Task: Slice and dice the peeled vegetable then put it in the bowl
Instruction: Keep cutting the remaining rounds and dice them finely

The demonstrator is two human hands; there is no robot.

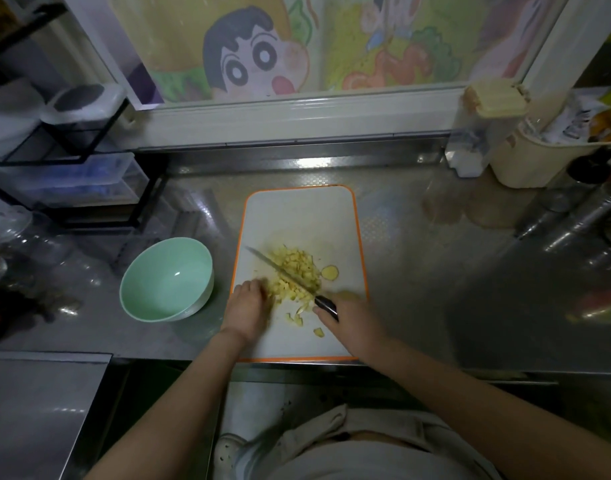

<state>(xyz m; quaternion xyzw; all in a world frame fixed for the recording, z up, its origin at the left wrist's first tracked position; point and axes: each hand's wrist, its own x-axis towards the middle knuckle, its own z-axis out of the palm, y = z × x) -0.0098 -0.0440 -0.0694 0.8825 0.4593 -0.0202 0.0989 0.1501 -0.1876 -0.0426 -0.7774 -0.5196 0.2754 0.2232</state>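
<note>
- On the cutting board [298,213], in its near half, lies the diced vegetable [298,268], a yellow heap. One round slice [330,272] sits uncut just right of it, and loose bits [297,319] lie toward the board's near edge.
- The right hand [347,322] grips the knife [279,268] by its dark handle. The blade slants across the heap, tip toward the board's left edge.
- The left hand [247,306] sits at the heap's left side, fingers bent toward the pieces. Blur hides whether they pinch anything.
- Those fingers are close to the blade, so a hasty chop could nick them.
- The bowl [143,261] stands empty, left of the board and apart from it. Dice carried across that gap could spill.
- A wrist could sweep the loose bits off the board's near edge.
- The round slice might be overlooked and stay undiced.
</note>
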